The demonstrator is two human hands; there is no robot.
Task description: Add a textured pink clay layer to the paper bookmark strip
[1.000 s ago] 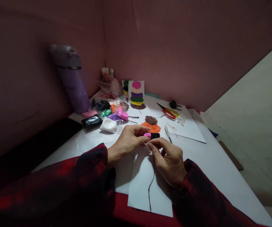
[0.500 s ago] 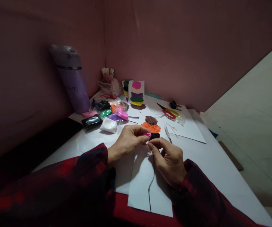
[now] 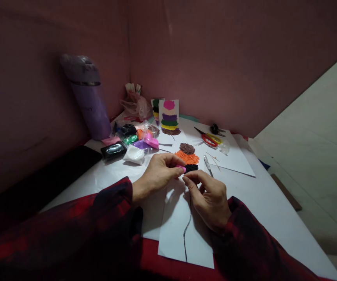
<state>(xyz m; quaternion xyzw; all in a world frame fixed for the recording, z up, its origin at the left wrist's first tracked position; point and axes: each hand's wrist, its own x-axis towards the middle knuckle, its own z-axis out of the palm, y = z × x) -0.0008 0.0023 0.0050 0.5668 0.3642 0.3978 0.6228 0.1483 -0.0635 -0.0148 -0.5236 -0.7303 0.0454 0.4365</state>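
My left hand [image 3: 161, 171] pinches a small lump of bright pink modelling clay [image 3: 181, 168] between thumb and fingers. Just to its right, my right hand [image 3: 208, 195] has thumb and forefinger pressed together; whatever is between the tips is too small to make out. Both hands hover over a white paper sheet [image 3: 172, 234] with a wavy dark line drawn down its lower half. Beyond the fingertips, a brown clay patch [image 3: 187, 148], an orange one [image 3: 187, 157] and a black one [image 3: 192, 168] are stacked on the sheet. My hands partly cover the black patch.
At the left are bagged clay packs, including a black pack [image 3: 114, 151] and a white pack [image 3: 134, 155], beside a purple bottle [image 3: 89, 101]. A card with coloured bands [image 3: 169, 117] leans at the back. Scissors [image 3: 209, 139] and a silver-handled tool [image 3: 207, 165] lie to the right.
The pink clay in my left fingers has tipped slightly downward, and more of the black patch shows. My right hand stays almost where it was.
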